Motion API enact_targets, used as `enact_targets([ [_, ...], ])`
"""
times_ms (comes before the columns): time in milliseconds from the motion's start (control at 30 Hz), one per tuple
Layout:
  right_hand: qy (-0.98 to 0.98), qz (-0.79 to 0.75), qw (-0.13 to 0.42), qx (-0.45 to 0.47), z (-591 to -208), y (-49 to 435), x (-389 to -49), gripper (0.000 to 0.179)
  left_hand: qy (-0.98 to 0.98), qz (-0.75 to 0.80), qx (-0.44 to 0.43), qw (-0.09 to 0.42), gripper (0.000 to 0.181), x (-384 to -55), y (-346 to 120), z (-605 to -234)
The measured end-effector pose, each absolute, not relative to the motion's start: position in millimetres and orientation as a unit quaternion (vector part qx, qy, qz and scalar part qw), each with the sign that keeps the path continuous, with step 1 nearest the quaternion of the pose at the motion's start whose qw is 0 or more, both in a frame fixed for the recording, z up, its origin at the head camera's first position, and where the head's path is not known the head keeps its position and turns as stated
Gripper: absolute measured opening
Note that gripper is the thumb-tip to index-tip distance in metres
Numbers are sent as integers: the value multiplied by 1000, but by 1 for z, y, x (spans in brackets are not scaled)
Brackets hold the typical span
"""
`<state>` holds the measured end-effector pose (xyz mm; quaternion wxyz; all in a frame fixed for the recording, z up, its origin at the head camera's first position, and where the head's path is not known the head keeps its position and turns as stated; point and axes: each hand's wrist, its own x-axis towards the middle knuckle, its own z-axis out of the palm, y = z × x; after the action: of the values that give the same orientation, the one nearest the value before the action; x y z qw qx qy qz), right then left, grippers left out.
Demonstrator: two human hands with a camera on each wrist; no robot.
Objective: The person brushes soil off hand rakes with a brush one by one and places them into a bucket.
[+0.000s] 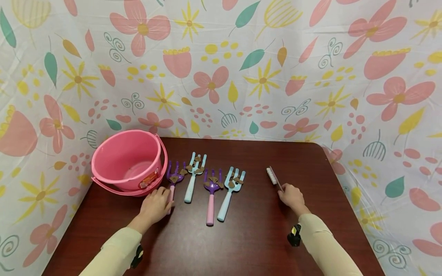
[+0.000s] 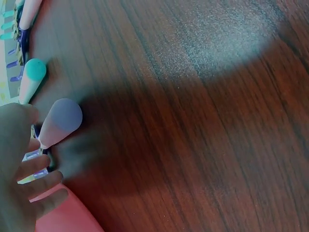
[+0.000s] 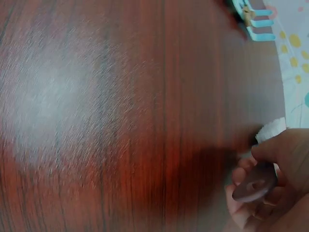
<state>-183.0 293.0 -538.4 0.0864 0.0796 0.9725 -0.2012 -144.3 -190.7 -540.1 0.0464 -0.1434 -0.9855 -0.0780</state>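
Note:
My left hand (image 1: 154, 207) is at the pink handle (image 2: 63, 118) of the leftmost purple garden fork (image 1: 177, 176). In the left wrist view its fingers look spread and fairly straight beside that handle, not curled round it. To its right lie a light blue fork (image 1: 190, 188), another purple fork with a pink handle (image 1: 210, 207) and a second light blue fork (image 1: 225, 203). Brown lumps cling to the tines of all of them. On the right, my right hand (image 1: 292, 197) grips the dark handle (image 3: 256, 183) of a brush with white bristles (image 1: 271, 175), held over the table.
A pink bucket (image 1: 126, 159) with its handle hanging down stands at the table's back left, close to my left hand. The dark wooden table (image 1: 262, 241) ends at a floral cloth (image 1: 214, 57) hanging behind and along the sides.

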Motion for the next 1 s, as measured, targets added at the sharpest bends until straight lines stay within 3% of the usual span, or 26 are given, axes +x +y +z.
enact_targets([
  [467, 892, -399, 178, 115, -534, 296, -180, 42, -993, -89, -82, -15, 62, -150, -187, -546],
  [733, 848, -465, 216, 131, -532, 297, -182, 45, -994, -96, -60, -1, 60, -154, -183, -547],
  [1000, 823, -499, 238, 127, -527, 299, -180, 46, -993, -110, -15, -32, 58, -159, -177, -548],
])
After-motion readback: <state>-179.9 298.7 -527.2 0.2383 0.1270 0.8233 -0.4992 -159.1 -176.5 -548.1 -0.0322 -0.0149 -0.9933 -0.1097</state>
